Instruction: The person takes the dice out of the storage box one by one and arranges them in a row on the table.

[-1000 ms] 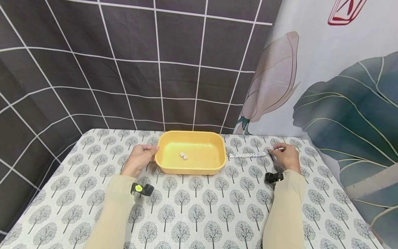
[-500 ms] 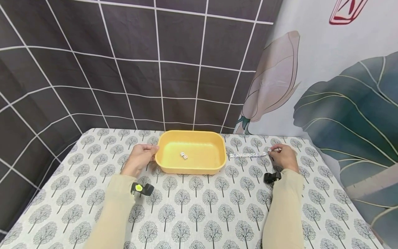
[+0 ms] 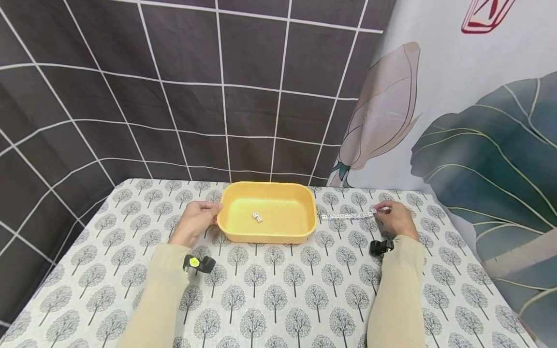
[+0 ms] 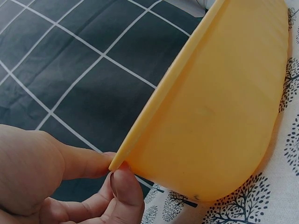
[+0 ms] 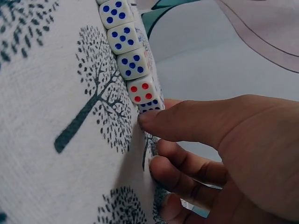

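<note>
On the left, my left hand (image 3: 196, 222) pinches the rim of a yellow plastic tub (image 3: 267, 239) between thumb and fingers. The left wrist view shows that grip at the corner of the tub's lip (image 4: 140, 126). Two white dice (image 3: 257, 218) lie inside the tub. To its right, a straight row of white dice (image 3: 348, 216) runs along the cloth. At the row's right end my right hand (image 3: 397, 220) pinches a blue-dotted die (image 5: 150, 106), partly covered by the thumb. It sits against a die with four red dots (image 5: 142, 91).
A white cloth with printed trees (image 3: 274, 280) covers the table. Behind it hangs a dark curtain with a white grid (image 3: 252, 116), and at the right a flowered curtain (image 3: 470, 145). A black camera is strapped to each wrist.
My right hand has moved slightly left, bringing its die up against the right end of the row. The left hand and the tub have stayed in place.
</note>
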Tool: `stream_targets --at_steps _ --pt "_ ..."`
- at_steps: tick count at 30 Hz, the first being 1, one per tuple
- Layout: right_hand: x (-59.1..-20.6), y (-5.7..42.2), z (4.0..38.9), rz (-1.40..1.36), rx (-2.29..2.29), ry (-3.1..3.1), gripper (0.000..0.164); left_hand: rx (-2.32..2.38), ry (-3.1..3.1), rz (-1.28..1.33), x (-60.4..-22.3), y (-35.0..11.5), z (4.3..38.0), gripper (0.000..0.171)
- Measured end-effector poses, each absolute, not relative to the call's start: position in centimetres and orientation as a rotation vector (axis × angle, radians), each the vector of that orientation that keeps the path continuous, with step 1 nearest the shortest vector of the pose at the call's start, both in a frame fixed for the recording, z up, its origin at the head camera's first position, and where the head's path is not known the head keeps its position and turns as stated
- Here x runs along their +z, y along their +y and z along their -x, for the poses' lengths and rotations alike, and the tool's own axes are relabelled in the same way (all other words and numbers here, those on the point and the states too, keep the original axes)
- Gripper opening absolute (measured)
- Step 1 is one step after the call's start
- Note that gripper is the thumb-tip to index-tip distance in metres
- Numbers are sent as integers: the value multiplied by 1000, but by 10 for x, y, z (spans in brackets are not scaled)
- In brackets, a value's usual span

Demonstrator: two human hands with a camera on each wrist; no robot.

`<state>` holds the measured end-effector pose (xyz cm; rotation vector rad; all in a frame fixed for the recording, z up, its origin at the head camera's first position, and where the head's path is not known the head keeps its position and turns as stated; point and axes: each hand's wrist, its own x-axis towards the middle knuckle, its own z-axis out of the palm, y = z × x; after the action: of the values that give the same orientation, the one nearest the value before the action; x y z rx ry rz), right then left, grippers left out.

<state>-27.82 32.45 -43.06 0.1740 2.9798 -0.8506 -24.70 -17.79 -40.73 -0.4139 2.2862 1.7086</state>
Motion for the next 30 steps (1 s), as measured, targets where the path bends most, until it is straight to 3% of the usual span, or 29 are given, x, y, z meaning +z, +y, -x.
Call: stream_targets --at_steps 17,30 --pt "-404 305 278 -118 -795 2940 40 1717 2295 395 -408 -177 247 41" --pt "-368 259 279 62 -924 3004 32 1716 2301 397 -409 -177 247 42"
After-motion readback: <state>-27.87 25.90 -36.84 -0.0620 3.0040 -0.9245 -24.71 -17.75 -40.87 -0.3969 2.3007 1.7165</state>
